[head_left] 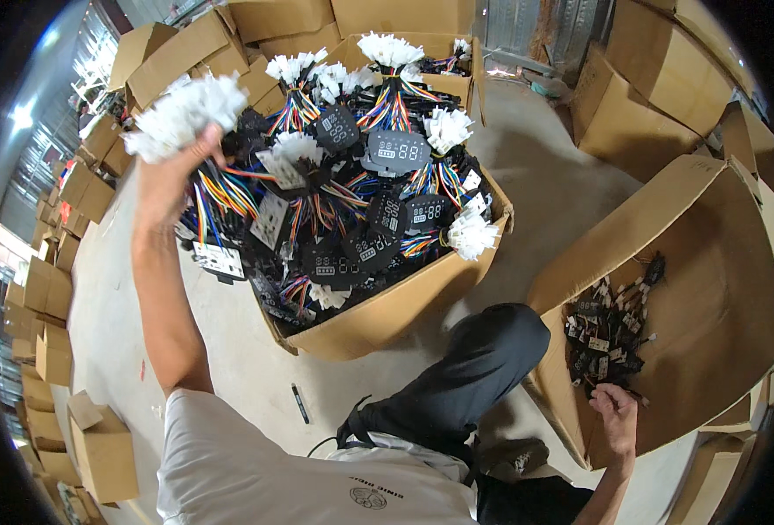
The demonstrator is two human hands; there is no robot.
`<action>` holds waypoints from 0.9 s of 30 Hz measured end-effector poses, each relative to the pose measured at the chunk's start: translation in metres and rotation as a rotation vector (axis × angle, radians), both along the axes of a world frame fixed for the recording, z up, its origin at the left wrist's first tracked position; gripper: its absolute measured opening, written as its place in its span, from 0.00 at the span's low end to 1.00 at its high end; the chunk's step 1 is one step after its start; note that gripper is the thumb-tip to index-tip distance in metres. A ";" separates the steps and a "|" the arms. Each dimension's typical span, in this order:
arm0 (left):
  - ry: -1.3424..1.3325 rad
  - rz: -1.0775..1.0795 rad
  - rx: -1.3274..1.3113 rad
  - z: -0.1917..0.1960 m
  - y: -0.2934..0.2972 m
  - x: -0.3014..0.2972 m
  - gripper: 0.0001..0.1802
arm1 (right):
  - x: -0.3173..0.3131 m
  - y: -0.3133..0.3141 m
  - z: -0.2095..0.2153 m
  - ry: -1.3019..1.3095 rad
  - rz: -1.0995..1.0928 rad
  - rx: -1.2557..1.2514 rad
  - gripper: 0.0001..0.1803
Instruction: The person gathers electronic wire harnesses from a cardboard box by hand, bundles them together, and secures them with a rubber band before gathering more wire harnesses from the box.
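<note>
My left hand (181, 171) is raised at the left edge of a full cardboard box (395, 319). It is closed around a bundle of wire harnesses (196, 114), with a thick cluster of white plug connectors on top and coloured wires hanging below. Black display panels (397, 151) with similar tied bundles are heaped in that box. My right hand (616, 411) reaches into a second cardboard box (693, 306) on the right. Its fingers are curled beside a small pile of black display units with short leads (601, 337); what they grip, if anything, is hidden.
More cardboard boxes (645, 83) are stacked behind and at the right. Others (102, 446) line the left side. A dark pen (300, 403) lies on the concrete floor near my leg (457, 367), which is between the two boxes.
</note>
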State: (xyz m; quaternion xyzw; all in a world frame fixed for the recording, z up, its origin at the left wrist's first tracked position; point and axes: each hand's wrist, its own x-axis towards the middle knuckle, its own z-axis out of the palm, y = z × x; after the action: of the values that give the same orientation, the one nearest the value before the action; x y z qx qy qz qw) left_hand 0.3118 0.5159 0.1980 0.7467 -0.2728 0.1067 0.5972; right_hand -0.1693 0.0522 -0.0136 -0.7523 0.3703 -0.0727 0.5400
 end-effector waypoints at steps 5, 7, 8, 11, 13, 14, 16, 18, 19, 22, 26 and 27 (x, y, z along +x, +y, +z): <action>-0.116 0.073 -0.279 0.056 -0.055 0.034 0.12 | 0.004 0.001 -0.003 0.071 0.076 -0.183 0.12; -0.207 0.142 -0.309 0.058 -0.069 0.063 0.14 | 0.012 0.011 0.008 0.057 0.083 -0.144 0.12; -0.215 0.141 -0.311 0.054 -0.074 0.075 0.14 | 0.017 0.016 0.014 0.049 0.091 -0.102 0.13; -0.330 0.140 -0.138 0.021 -0.090 0.104 0.18 | 0.018 0.015 0.019 0.112 0.091 -0.125 0.13; -0.275 0.116 0.289 -0.019 -0.077 0.127 0.24 | 0.015 0.015 0.020 0.116 0.088 -0.119 0.12; -0.205 0.147 0.545 -0.043 -0.066 0.141 0.30 | 0.014 0.015 0.021 0.105 0.104 -0.126 0.11; -0.491 0.440 0.652 -0.078 -0.072 0.141 0.42 | 0.009 0.014 0.019 0.104 0.098 -0.127 0.11; -0.377 0.302 0.605 -0.079 -0.058 0.150 0.42 | 0.002 0.007 0.015 0.121 0.174 -0.124 0.10; -0.278 0.273 0.622 -0.071 -0.062 0.143 0.40 | 0.000 0.007 0.018 0.127 0.181 -0.150 0.10; -0.314 0.330 0.759 -0.052 -0.077 0.093 0.29 | -0.015 -0.002 0.019 0.177 0.225 -0.126 0.11; -0.472 0.327 0.620 -0.043 -0.095 0.003 0.23 | -0.012 -0.020 0.009 0.124 0.273 -0.131 0.15; -0.433 0.293 0.559 -0.039 -0.119 -0.038 0.19 | -0.013 -0.026 -0.006 0.090 0.266 -0.108 0.16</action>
State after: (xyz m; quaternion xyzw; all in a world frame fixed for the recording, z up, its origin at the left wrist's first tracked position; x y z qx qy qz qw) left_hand 0.2735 0.3972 0.1588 0.8721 -0.3014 0.2679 0.2773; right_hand -0.1824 0.0258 -0.0200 -0.8253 0.2867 0.0137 0.4863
